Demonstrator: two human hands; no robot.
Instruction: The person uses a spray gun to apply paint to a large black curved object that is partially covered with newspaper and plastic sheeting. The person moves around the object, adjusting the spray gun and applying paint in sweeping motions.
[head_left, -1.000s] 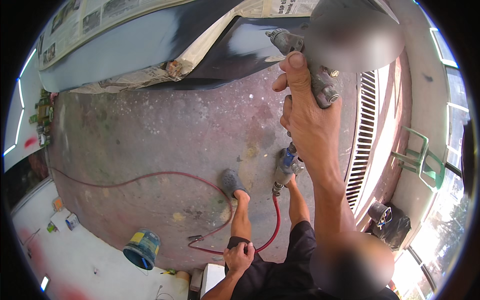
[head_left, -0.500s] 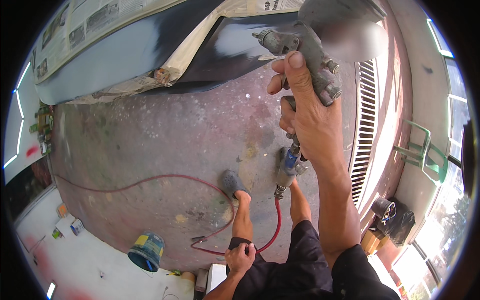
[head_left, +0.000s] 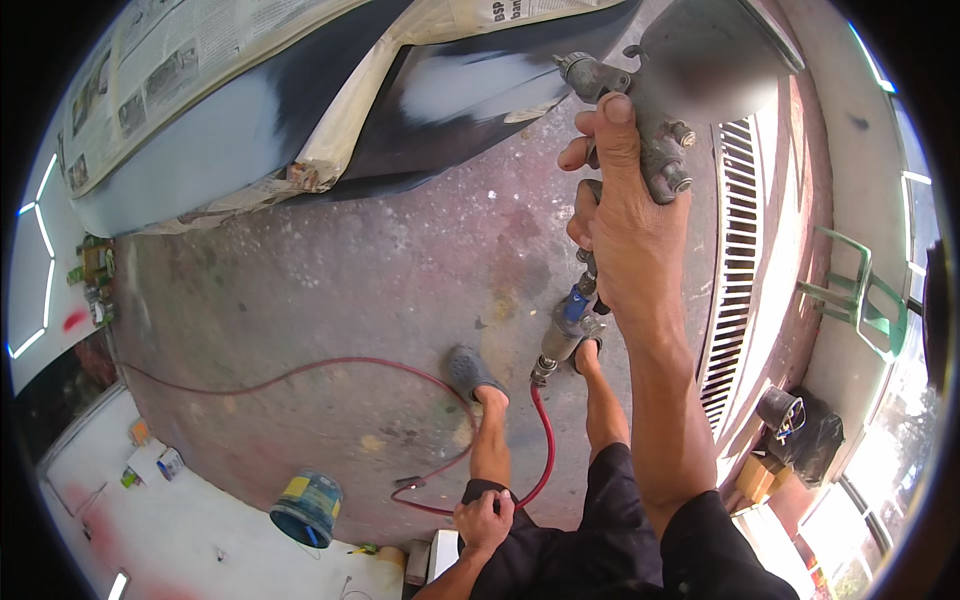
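My right hand (head_left: pixel 640 220) is raised at the upper right, gripping a grey paint spray gun (head_left: pixel 660 145) with its thumb against the body and fingers about the handle. A large cup (head_left: pixel 690 40), partly blurred, sits on the gun, whose nozzle points left. Below the handle hangs a metal air fitting with a blue part (head_left: pixel 576 303), joined to a red air hose (head_left: pixel 549 440). Down by my thigh, my left hand (head_left: pixel 484 520) is closed where the hose passes. Left of the gun is a panel (head_left: pixel 470 85) with pale grey patches on dark paint.
Newspaper (head_left: pixel 180 85) and tape mask the vehicle body at the upper left. The hose curves across the stained floor (head_left: pixel 300 280). A paint-marked bucket (head_left: pixel 307 505) stands lower left. To the right are a floor grate (head_left: pixel 735 230), a green chair (head_left: pixel 865 300) and a black bag (head_left: pixel 815 440).
The spray gun and my right hand have shifted slightly right in view, and the air fitting has swung left. The masked panels sit further left and lower. My left hand stays by my thigh.
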